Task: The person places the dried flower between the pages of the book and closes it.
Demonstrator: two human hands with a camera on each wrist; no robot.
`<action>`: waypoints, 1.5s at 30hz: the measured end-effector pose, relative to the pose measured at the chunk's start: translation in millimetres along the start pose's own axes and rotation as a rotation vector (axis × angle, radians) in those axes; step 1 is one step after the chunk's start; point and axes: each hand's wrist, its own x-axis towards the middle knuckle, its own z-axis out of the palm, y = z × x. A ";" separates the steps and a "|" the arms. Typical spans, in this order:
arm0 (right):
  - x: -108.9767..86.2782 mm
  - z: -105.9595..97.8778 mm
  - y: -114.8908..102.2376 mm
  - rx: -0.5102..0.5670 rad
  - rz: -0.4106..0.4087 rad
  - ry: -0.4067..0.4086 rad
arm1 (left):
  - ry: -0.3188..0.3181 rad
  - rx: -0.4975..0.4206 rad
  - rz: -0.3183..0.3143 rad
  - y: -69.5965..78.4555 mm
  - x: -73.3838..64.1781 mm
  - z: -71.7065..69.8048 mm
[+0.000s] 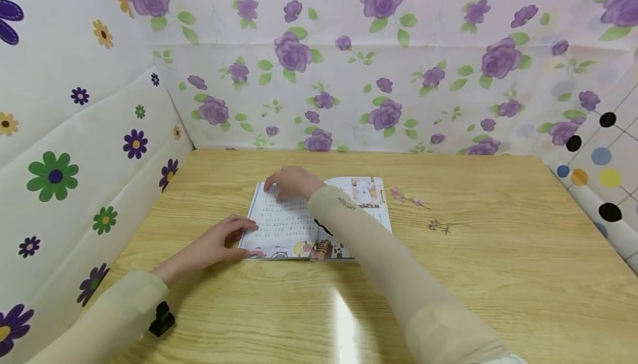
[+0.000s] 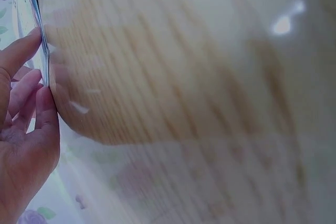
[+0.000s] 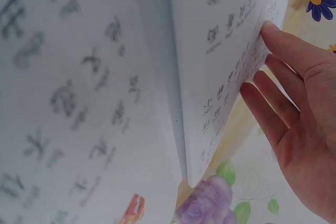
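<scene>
An open book (image 1: 289, 220) with printed text and coloured pictures lies on the wooden table. At its left edge, near the lower corner, my left hand (image 1: 221, 244) rests with fingers spread; in the left wrist view, fingertips (image 2: 46, 98) touch the thin page edges. My right hand (image 1: 291, 182) reaches across the book to the upper part of the left page. In the right wrist view its thumb (image 3: 273, 32) and fingers touch the page (image 3: 231, 51). The right forearm hides part of the right page.
Two small pinkish flower sprigs (image 1: 410, 198) (image 1: 441, 226) lie right of the book on the table (image 1: 498, 275). Flower-patterned cloth (image 1: 349, 76) stands behind, with more patterned cloth along the left and right sides. A black wrist device (image 1: 161, 319) sits under the left sleeve.
</scene>
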 end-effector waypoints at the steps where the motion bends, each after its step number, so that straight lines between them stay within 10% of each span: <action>1: -0.5 -0.1 0.2 0.007 0.003 -0.008 | -0.003 0.007 0.001 0.2 0.3 -0.3; 23: -24.9 2.3 19.7 0.161 -0.053 -0.011 | -0.021 0.050 0.006 -0.7 2.2 4.4; 31: -70.3 -14.0 49.6 0.255 -0.105 0.148 | -0.020 0.039 -0.011 0.8 1.9 2.0; 45: -184.0 -8.7 118.4 0.328 0.115 0.539 | 0.000 0.040 -0.003 3.9 -0.5 -1.9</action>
